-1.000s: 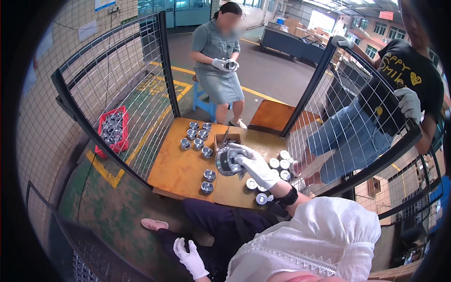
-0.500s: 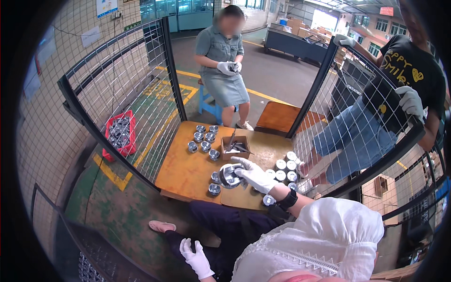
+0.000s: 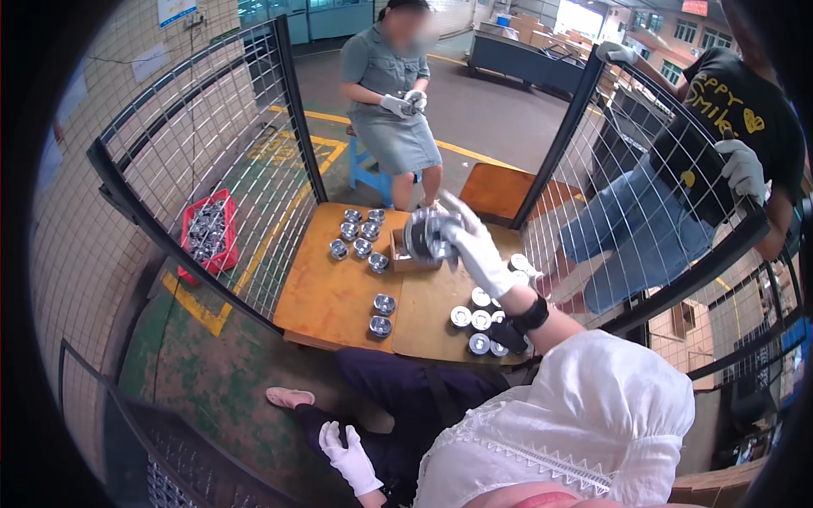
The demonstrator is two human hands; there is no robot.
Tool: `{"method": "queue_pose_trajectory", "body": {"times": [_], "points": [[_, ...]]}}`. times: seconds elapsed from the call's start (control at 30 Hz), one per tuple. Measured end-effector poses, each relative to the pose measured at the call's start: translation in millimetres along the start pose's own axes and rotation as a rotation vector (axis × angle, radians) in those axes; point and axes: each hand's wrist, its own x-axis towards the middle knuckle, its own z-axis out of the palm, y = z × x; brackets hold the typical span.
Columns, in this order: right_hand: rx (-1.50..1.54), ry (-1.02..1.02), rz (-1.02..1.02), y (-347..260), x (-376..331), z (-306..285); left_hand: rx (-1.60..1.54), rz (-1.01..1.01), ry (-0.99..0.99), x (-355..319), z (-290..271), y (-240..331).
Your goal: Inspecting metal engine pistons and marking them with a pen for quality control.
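Note:
Raised above the table (image 3: 326,296), my gloved right hand (image 3: 478,245) grips a shiny metal piston (image 3: 430,235), tilted with its dark ringed side outward. My left hand (image 3: 349,457), also gloved, hangs low beside my leg with its fingers apart and nothing in it. Two pistons (image 3: 383,315) stand on the near middle of the table. A group of several more (image 3: 362,247) is at its far left. On the right, several pistons (image 3: 481,320) show pale round tops, some partly hidden by my forearm. Behind the held piston, a cardboard box (image 3: 402,254) is mostly covered.
Black wire mesh panels (image 3: 203,161) (image 3: 652,178) flank the table. A red crate (image 3: 208,235) of metal parts sits on the floor at left. One person (image 3: 385,102) sits opposite holding a metal part; another (image 3: 728,152) grips the right panel. A brown board (image 3: 500,190) lies beyond the table.
My right hand has lifted the piston up and farther over the table, toward the box. My left hand stays low and open. The view has shifted slightly.

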Motion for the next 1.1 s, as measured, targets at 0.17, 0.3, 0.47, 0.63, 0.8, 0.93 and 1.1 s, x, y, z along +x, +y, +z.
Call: {"method": "queue_pose_trajectory", "body": {"times": [0.17,0.3,0.47,0.63,0.8,0.93,1.1], "points": [[-0.190,-0.034,0.095,8.8,34.7,-18.7,0.055,0.095,0.021,5.5,-3.1,-14.4],[-0.126,0.076,0.013,25.9,13.4,-25.3,-0.077,0.019,0.047,8.7,1.7,7.1],[0.199,0.121,-0.767,-120.3,-43.0,9.6,0.142,0.112,0.041,17.0,-11.8,-11.7],[0.270,0.153,-0.652,-118.7,-27.3,16.4,0.241,0.202,0.037,16.9,-12.5,14.0],[-0.364,-0.004,-0.387,43.6,-13.7,22.6,-0.020,0.287,-0.106,7.7,3.1,30.1],[-0.068,-0.172,0.096,144.3,-91.1,44.7,0.021,0.431,-0.155,5.4,-0.8,65.3],[0.095,-0.333,0.678,117.7,-138.0,65.0,-0.014,0.437,-0.193,3.6,-2.9,71.1]]}}
